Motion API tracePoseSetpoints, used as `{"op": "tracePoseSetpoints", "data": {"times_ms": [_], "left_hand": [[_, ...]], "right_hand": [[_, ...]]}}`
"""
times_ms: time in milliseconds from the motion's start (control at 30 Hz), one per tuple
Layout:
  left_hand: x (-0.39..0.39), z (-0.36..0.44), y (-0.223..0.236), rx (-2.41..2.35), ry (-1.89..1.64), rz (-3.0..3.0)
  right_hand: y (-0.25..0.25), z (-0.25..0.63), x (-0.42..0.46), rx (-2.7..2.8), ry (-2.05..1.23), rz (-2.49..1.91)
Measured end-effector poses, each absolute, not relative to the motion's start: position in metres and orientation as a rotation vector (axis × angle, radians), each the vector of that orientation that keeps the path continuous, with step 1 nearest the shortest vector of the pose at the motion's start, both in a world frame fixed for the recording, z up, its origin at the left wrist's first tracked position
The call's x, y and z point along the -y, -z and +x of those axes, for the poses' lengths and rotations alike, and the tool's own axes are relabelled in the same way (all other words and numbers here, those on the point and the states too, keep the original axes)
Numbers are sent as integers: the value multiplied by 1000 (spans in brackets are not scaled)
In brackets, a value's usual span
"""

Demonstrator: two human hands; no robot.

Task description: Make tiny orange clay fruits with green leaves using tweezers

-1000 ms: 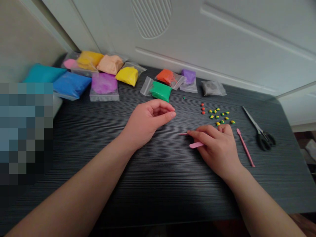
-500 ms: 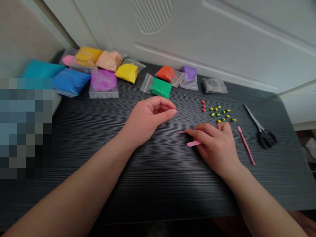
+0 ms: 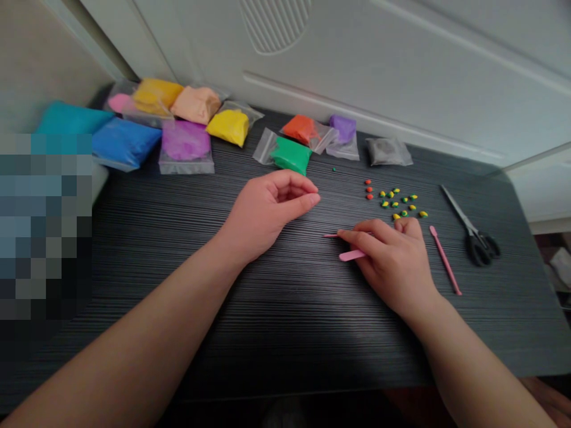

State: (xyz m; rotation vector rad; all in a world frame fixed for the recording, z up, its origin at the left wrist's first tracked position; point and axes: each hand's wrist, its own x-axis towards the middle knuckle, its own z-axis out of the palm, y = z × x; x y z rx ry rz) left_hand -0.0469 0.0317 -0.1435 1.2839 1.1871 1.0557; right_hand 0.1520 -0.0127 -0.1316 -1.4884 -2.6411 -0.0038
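My left hand (image 3: 270, 217) rests above the dark table with its thumb and fingertips pinched together; whatever it may hold is too small to make out. To its right, the fingers of my right hand (image 3: 395, 261) are closed on a thin pink modelling tool (image 3: 330, 236) whose tip points left. A flat pink blade (image 3: 351, 255) sticks out beneath the same hand, and I cannot tell whether it is gripped or lying on the table. Just beyond the right hand lie several small yellow-and-green clay pieces (image 3: 395, 204). Three orange bits (image 3: 369, 189) form a short row beside them.
Bags of coloured clay line the back, among them green (image 3: 291, 154), orange (image 3: 300, 129), yellow (image 3: 228, 126) and blue (image 3: 127, 142). A tiny green bit (image 3: 334, 169) sits near the green bag. Another pink tool (image 3: 446, 260) and black-handled scissors (image 3: 478, 244) lie at right.
The whole view has shifted very slightly. Both hands keep almost the same pose, and the objects on the table have not moved.
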Motion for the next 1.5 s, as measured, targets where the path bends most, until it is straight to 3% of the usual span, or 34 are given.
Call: {"op": "tracePoseSetpoints", "data": {"times_ms": [1500], "left_hand": [[-33,-47,146,-1165,-1068,1330]], "right_hand": [[129,146,14,2665,108,-1535]]}}
